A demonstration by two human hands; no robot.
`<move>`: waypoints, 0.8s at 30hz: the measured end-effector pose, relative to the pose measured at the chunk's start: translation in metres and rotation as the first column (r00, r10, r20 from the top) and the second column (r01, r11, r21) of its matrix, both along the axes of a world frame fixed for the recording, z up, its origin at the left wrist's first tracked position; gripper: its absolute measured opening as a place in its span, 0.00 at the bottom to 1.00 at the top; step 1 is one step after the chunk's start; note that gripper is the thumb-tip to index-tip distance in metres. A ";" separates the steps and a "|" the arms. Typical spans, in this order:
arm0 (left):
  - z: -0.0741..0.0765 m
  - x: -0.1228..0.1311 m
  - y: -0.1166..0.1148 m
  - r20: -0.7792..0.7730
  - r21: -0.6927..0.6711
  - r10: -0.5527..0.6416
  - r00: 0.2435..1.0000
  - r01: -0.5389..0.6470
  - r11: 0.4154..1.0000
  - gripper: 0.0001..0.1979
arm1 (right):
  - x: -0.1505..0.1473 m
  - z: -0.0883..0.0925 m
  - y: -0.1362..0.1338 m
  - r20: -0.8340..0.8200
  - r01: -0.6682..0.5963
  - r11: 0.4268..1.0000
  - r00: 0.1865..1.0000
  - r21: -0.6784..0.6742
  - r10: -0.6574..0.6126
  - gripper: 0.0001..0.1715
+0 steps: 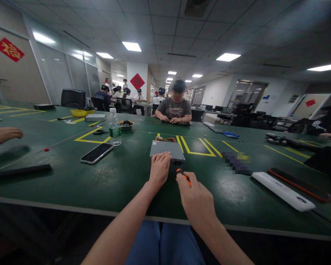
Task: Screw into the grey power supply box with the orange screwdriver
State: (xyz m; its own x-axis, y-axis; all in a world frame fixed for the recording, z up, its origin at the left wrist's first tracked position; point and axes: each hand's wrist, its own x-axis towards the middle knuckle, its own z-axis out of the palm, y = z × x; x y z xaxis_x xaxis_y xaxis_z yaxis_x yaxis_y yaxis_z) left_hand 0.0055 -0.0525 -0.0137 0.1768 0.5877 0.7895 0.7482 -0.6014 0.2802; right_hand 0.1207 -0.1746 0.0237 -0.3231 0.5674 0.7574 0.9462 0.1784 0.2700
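Note:
A grey metal power supply unit [165,147] lies on the green table in front of me, with coloured wires [165,139] at its far end. My left hand [160,167] is over its near left part, fingers bent across the top; the thumb is hidden. Just to the right and nearer to me, my right hand [197,195] is closed around an orange and black screwdriver [183,177]. The screwdriver points toward the unit's near side, where a dark socket [177,162] shows. Its tip is too hard to make out.
Left of the unit are a phone [97,153], a water bottle [115,129] and a bowl of small parts [126,125]. A white elongated device [283,191] and an orange-edged phone [299,184] lie at right. Across the table sits a person [175,108]; another person's hand [5,136] shows at left.

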 end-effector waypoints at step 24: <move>0.002 0.002 -0.005 0.014 0.007 -0.009 1.000 0.009 1.000 0.12 | -0.007 -0.022 -0.011 0.028 0.037 0.996 0.999 -0.087 -0.034 0.15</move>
State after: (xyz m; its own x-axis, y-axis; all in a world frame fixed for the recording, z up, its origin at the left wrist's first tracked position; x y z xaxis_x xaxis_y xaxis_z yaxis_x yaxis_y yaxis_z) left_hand 0.0071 -0.0576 -0.0117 0.1711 0.5804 0.7962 0.7385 -0.6105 0.2863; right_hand 0.1133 -0.1857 0.0019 -0.3212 0.6428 0.6954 0.9449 0.1691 0.2801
